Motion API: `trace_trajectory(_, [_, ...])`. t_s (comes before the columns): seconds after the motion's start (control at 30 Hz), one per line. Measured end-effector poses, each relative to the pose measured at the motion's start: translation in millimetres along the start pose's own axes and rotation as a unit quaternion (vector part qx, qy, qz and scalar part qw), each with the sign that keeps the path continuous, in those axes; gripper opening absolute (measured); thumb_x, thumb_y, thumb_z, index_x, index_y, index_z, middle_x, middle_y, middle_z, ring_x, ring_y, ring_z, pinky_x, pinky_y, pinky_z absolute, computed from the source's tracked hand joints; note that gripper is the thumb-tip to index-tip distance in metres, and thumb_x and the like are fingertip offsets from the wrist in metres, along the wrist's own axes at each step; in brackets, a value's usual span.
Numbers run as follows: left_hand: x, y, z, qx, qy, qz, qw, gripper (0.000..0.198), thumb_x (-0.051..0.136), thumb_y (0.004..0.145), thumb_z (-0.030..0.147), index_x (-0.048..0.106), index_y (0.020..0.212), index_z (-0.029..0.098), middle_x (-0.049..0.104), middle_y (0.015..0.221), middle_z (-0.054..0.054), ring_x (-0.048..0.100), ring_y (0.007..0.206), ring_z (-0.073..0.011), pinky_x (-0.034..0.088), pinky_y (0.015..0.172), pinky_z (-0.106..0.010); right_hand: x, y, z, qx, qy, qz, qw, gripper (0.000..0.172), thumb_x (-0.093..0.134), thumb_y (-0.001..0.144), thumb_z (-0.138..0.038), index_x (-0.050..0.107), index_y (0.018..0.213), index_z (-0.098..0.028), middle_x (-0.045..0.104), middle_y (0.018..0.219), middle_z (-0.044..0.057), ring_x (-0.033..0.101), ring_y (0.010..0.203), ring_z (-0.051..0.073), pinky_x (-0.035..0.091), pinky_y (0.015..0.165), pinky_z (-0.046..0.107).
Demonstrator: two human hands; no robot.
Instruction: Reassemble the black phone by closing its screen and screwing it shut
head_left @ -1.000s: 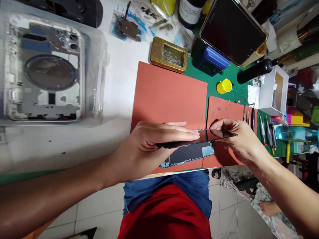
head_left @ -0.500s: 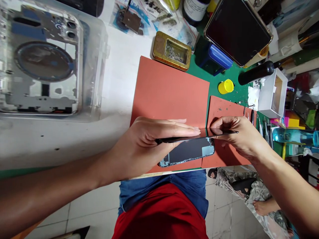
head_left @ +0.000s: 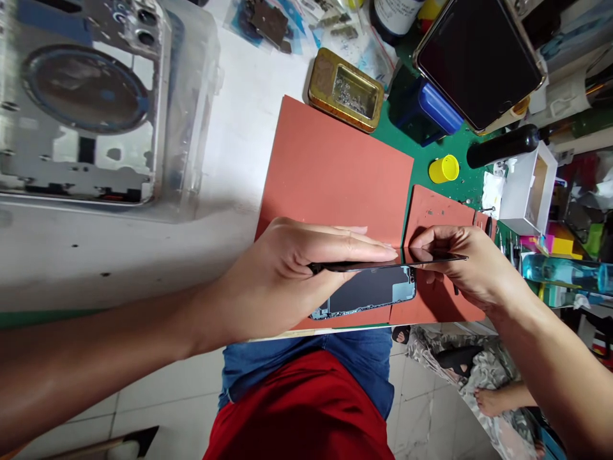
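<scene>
Left hand (head_left: 294, 271) gripping a dark panel (head_left: 407, 258) between thumb and straight fingers, right hand (head_left: 467, 262) pinching its right end, thin edge crossing centre frame, phone body (head_left: 366, 292) lying below near the table edge (head_left: 354, 329), orange mat (head_left: 342, 166) spreading broadly above

The central panel (head_left: 405, 259) is black, the large mat (head_left: 340, 172) brick-red, the small cup (head_left: 444, 168) yellow, the lower-right cloth (head_left: 493, 370) mottled grey.

Bright tabletop (head_left: 239, 121); shadow beside right hand (head_left: 473, 271); edges stretched.
</scene>
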State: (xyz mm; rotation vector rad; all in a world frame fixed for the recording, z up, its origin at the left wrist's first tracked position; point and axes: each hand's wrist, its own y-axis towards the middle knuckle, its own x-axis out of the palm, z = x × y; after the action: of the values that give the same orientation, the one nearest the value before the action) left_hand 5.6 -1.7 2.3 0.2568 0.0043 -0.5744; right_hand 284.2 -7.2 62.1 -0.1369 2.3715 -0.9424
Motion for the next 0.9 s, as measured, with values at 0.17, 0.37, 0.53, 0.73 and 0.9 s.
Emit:
trace_trajectory(0.17, [1.3,1.1,-2.5,0.005,-0.004,-0.004,1.0,0.037,0.069,0.105,0.004,0.088,0.124,0.03,0.085,0.131,0.008,0.079,0.129,-0.0186,0.053,0.128,-0.029,-1.3,-0.1,-1.0,-0.003,-0.005,-0.011,1.0,0.012,0.081,0.065,-0.018,0.07,0.063,-0.022,0.062,0.059,-0.002,0.063,0.052,0.014,0.045,0.053,0.03])
trace_trajectory(0.37, [2.1,1.9,-1.5,-0.005,0.015,-0.003,1.0,0.033,0.069,0.107,0.008,0.087,0.125,0.028,0.085,0.131,0.009,0.08,0.129,-0.0196,0.053,0.128,-0.03,-2.2,0.5,0.7,-0.005,0.002,-0.015,1.0,0.016,0.085,0.067,-0.022,0.069,0.064,-0.022,0.064,0.061,-0.002,0.065,0.053,0.014,0.049,0.055,0.031])
trace_trajectory(0.53, [1.5,1.0,-0.5,-0.006,0.019,-0.004,1.0,0.032,0.068,0.107,0.008,0.087,0.124,0.028,0.084,0.131,0.01,0.079,0.13,-0.0179,0.052,0.128,-0.027,-2.7,-0.9,-0.2,-0.009,-0.006,-0.013,1.0,0.012,0.083,0.067,-0.022,0.071,0.065,-0.022,0.064,0.061,-0.002,0.064,0.053,0.014,0.048,0.054,0.03])
trace_trajectory(0.73, [-0.5,1.1,0.8,-0.01,0.024,-0.014,1.0,0.033,0.067,0.108,0.008,0.086,0.125,0.028,0.084,0.132,0.011,0.078,0.131,-0.016,0.05,0.128,-0.024,-3.6,-1.3,1.6,-0.009,-0.013,-0.019,1.0,0.011,0.082,0.069,-0.024,0.072,0.067,-0.022,0.066,0.061,-0.002,0.065,0.054,0.014,0.05,0.057,0.031])
trace_trajectory(0.9, [-0.1,2.6,1.5,-0.015,0.026,-0.013,0.999,0.035,0.067,0.107,0.008,0.087,0.123,0.032,0.084,0.132,0.012,0.079,0.131,-0.0177,0.052,0.128,-0.028,-2.6,-1.9,-0.7,-0.015,-0.036,-0.014,0.999,0.012,0.078,0.069,-0.022,0.068,0.063,-0.022,0.065,0.061,-0.001,0.064,0.054,0.014,0.047,0.056,0.031])
